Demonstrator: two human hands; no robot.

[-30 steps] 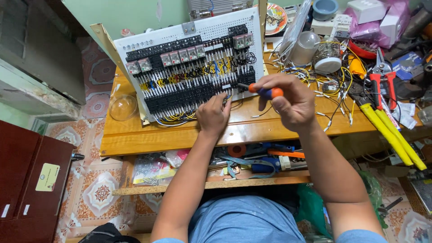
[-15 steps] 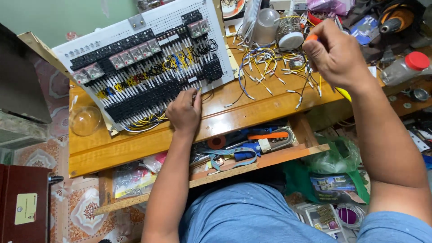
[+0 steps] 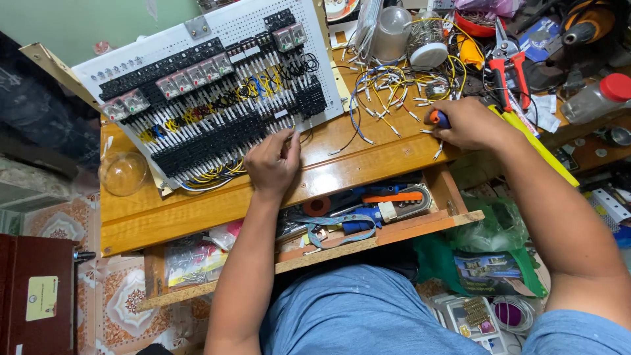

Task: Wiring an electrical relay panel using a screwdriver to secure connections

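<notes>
A white perforated panel (image 3: 197, 46) carrying rows of black terminal blocks, relays and coloured wiring leans on the wooden table (image 3: 197, 204). My left hand (image 3: 273, 161) rests at the panel's lower edge, fingers curled on the wires there. My right hand (image 3: 470, 121) lies on the table to the right, closed around a screwdriver with an orange and blue handle (image 3: 436, 119). Beside it lies a tangle of short loose wires (image 3: 388, 92) with ferrule ends.
Red-handled cutters (image 3: 509, 66), a yellow tool, a drill (image 3: 585, 23), a red-capped bottle (image 3: 598, 95) and clear jars crowd the table's right back. A glass dome (image 3: 123, 172) sits at the left. The shelf below holds tape rolls and tools (image 3: 368, 207).
My right hand has come down from the cluttered back right to the table near the loose wires, still holding the screwdriver. My left hand stays at the panel's lower edge.
</notes>
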